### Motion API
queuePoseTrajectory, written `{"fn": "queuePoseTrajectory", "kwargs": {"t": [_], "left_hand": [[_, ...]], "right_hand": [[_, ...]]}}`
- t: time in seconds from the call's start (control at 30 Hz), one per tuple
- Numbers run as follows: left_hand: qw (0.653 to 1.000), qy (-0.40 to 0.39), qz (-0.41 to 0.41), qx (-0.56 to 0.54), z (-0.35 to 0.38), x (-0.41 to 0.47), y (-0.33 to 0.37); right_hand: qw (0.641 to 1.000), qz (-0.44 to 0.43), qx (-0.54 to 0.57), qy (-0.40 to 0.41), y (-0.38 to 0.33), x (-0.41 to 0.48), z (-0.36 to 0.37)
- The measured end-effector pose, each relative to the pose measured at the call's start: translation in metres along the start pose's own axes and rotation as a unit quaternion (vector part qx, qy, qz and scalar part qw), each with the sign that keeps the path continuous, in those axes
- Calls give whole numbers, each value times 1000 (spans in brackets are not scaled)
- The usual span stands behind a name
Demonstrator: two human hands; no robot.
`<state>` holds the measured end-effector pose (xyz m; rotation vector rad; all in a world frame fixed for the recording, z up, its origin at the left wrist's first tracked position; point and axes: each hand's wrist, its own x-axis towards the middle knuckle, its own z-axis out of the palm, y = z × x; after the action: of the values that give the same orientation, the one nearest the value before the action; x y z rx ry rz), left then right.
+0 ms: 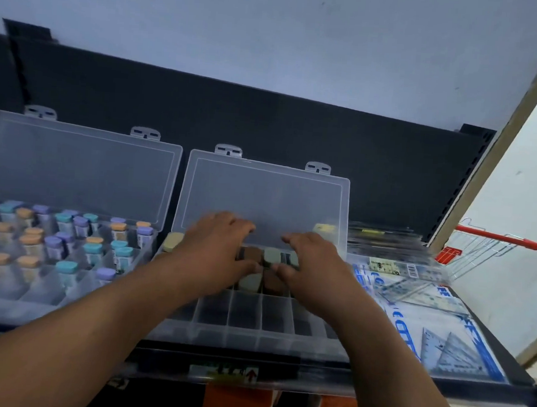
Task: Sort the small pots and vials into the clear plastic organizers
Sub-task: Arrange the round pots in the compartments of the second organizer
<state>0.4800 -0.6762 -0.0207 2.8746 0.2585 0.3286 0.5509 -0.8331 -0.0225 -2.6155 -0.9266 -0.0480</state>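
Note:
Two clear plastic organizers stand open on a dark shelf. The left organizer (6,299) holds several vials with orange, teal and purple caps (65,267). In the middle organizer (242,325), small pots with brown and grey-green lids (271,257) fill the back compartments; the front row is empty. My left hand (216,250) and my right hand (314,263) both lie over these pots, fingers spread and lightly bent, fingertips on the lids. A beige pot (173,242) sits at the back left corner and a yellowish one (324,229) at the back right.
Packs of clear set squares and rulers (424,312) lie right of the middle organizer. Both lids (261,199) stand upright against the dark back panel. A red-handled wire basket (493,244) hangs past the shelf's right end. The shelf's front edge (375,385) is near me.

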Motion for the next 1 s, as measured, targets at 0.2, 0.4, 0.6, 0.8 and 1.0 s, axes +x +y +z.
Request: {"fn": "queuePoseTrajectory", "kwargs": {"t": [0.2, 0.4, 0.6, 0.8, 1.0], "left_hand": [[993, 76, -43, 74, -31, -42, -56], [983, 83, -132, 102, -70, -110, -136], [965, 95, -206, 132, -118, -214, -229], [943, 107, -271, 162, -164, -313, -312], [920, 105, -337, 169, -208, -400, -387]], "right_hand": [[998, -34, -52, -20, -57, 5, 9], [993, -105, -57, -12, -155, 6, 39], [983, -180, -35, -18, -284, -13, 87], [966, -256, -17, -24, -412, -34, 130], [945, -321, 24, -49, -531, -48, 167]]}}
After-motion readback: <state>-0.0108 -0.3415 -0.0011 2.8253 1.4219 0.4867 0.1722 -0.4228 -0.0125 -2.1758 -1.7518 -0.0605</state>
